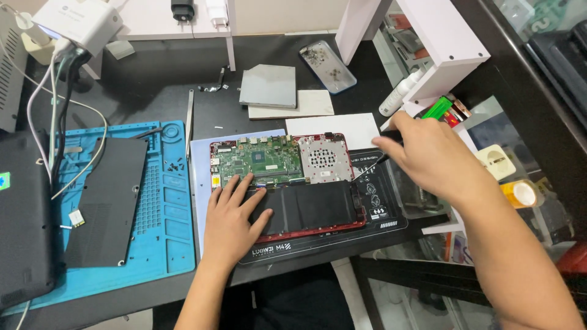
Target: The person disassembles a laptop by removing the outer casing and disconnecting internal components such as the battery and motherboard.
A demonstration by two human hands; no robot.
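An opened red laptop base [337, 228] lies on a black mat [391, 211], showing a green circuit board [260, 160], a silver fan plate [323, 160] and a flat black battery [315, 206]. My left hand [231, 223] rests flat on the battery's left end, fingers spread toward the circuit board. My right hand [431, 157] hovers over the laptop's right edge, closed on a thin black tool [373, 165] whose tip points at the base's right side.
A blue work mat [170, 211] at left carries a black laptop cover [104, 201] and tiny screws. Behind lie metal tweezers [190, 115], a grey drive [269, 85], white cards, a phone back cover [328, 66]. A white bottle [400, 93] and shelf stand right.
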